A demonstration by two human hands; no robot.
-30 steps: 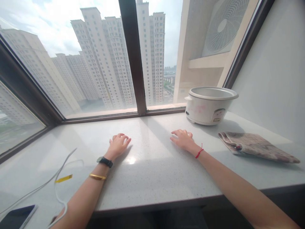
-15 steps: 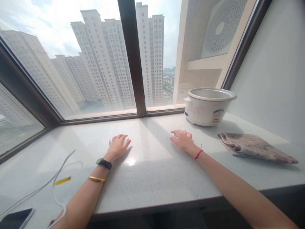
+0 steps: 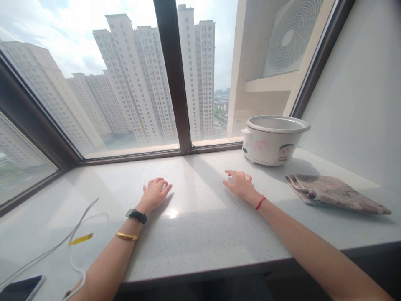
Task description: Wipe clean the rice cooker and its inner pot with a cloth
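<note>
My left hand rests on the speckled white sill with its fingers loosely apart and nothing in them. A dark watch and a gold bangle circle that wrist. Over to the right, my right hand also lies on the sill, fingers spread, holding nothing. A red string bracelet is on its wrist. Behind and right of this hand stands a white rice cooker without a lid. A folded patterned cloth lies to the right of my right forearm.
A white cable with a yellow tag trails past my left forearm. The phone sits at the lower left corner. Dark-framed windows border the sill at the back, and a pale wall rises on the right.
</note>
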